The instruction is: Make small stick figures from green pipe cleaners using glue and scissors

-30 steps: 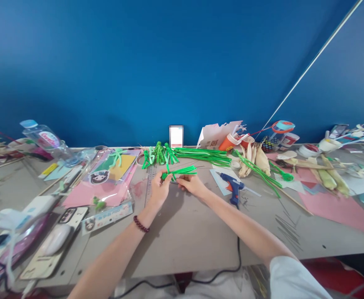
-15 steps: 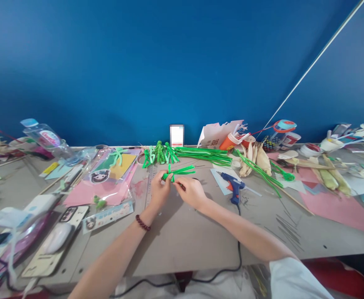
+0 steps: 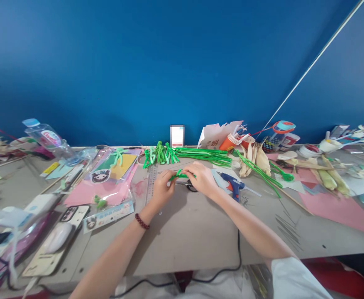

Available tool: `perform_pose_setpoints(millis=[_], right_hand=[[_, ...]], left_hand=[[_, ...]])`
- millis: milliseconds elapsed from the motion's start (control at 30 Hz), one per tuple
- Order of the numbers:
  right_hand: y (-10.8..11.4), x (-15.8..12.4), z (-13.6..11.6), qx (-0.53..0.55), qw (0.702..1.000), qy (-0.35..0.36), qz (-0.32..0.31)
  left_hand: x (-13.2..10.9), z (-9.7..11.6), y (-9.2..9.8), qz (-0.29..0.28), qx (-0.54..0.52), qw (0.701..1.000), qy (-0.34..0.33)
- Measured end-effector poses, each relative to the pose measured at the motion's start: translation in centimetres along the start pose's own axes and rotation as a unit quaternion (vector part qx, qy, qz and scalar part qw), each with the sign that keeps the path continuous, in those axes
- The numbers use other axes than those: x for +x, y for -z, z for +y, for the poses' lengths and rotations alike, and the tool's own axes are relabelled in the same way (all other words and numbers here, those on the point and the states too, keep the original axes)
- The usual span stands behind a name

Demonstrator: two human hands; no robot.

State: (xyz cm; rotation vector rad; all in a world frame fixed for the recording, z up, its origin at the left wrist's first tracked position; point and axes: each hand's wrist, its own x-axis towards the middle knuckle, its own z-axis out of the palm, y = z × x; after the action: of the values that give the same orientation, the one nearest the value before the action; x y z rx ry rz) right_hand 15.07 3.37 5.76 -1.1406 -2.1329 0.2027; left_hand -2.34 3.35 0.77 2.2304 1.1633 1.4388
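A bundle of bright green pipe cleaners (image 3: pixel 181 175) stretches between my two hands above the middle of the table. My left hand (image 3: pixel 163 186) is closed on its left end, with a dark red bead bracelet on that wrist. The fingers of my right hand (image 3: pixel 200 178) are closed round the other end and hide much of it. Black scissors (image 3: pixel 191 188) lie under my right hand, partly covered. Behind my hands stand several twisted green pipe-cleaner figures (image 3: pixel 160 153), beside a long pile of straight green pipe cleaners (image 3: pixel 205 156).
A blue glue gun (image 3: pixel 236 185) lies right of my right hand, its cord running over the table edge. A ruler (image 3: pixel 151 182) lies left of my left hand, near plastic-wrapped coloured paper (image 3: pixel 107 187). A phone (image 3: pixel 177 136) leans on the blue wall.
My right hand has moved up and now covers the free ends of the pipe cleaners that stuck out to the right. The scissors beneath show more. My left hand has shifted slightly.
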Motion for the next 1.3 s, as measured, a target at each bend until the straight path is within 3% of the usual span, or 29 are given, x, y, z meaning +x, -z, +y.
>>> perform_pose_setpoints(millis=[200, 333, 433, 533, 733, 833, 933, 1100, 1200, 1300], right_hand=[[0.8, 0.5, 1.2, 0.023, 0.999, -0.046, -0.011], [1.1, 0.9, 2.6, 0.13, 0.984, -0.089, -0.084], [1.0, 1.0, 3.7, 0.272, 0.938, -0.136, -0.168], [0.2, 0.7, 4.1, 0.371, 0.887, -0.193, -0.196], [-2.6, 0.2, 2.9, 0.485, 0.794, -0.323, -0.176], [-3.6, 0.2, 2.2, 0.474, 0.77, -0.4, -0.148], [-4.4, 0.1, 1.5, 0.445, 0.791, -0.403, -0.119], [-5.6, -0.9, 0.1, 0.351, 0.882, -0.307, -0.063], [-6.1, -1.7, -0.6, 0.278, 0.929, -0.245, -0.019], [-6.0, -2.2, -0.8, 0.186, 0.962, -0.2, -0.005]], left_hand=[[0.2, 0.3, 0.1, -0.066, -0.144, 0.982, 0.102], [0.3, 0.9, 0.0, -0.071, -0.264, 0.943, 0.19], [0.3, 1.4, -0.2, -0.072, -0.362, 0.893, 0.259], [0.2, 1.4, -0.4, -0.053, -0.423, 0.852, 0.305], [0.1, 0.3, -0.8, 0.026, -0.422, 0.843, 0.334], [0.2, 0.4, -0.8, 0.046, -0.393, 0.85, 0.348], [0.3, 0.6, -0.7, 0.082, -0.354, 0.859, 0.361], [0.0, 0.6, -1.2, 0.123, -0.329, 0.863, 0.363], [-0.3, 0.4, -1.4, 0.121, -0.311, 0.871, 0.361], [-0.5, -0.3, -1.5, 0.107, -0.275, 0.898, 0.325]])
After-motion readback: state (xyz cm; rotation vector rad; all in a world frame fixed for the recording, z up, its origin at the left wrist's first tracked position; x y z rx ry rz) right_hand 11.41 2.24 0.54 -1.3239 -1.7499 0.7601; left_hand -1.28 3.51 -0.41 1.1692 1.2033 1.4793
